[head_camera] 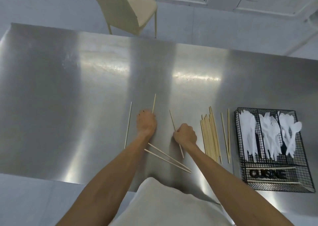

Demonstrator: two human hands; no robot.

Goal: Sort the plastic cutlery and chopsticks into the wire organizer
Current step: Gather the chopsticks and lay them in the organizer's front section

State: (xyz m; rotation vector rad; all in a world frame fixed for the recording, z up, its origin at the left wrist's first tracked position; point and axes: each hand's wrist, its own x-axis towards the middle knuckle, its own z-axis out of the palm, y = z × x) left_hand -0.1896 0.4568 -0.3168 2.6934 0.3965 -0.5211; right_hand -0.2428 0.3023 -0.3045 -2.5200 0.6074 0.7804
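Note:
A black wire organizer (300, 179) lies at the right of the steel table, with white plastic knives (249, 131), forks (269, 131) and spoons (290, 131) in its three long compartments. Two chopsticks lie across its front compartment. My left hand (146, 122) grips one chopstick (154, 102) that points away from me. My right hand (185, 133) grips another chopstick (172, 119) at its middle. A bundle of chopsticks (210, 136) lies right of that hand, with two more (226, 136) beside it. Two crossed chopsticks (169, 159) lie near me, and a single one (128, 125) lies at the left.
The steel table (68, 88) stretches far to the left and back. A beige chair (127, 10) stands behind the table's far edge. White lockers line the back wall. My grey shirt fills the bottom of the view.

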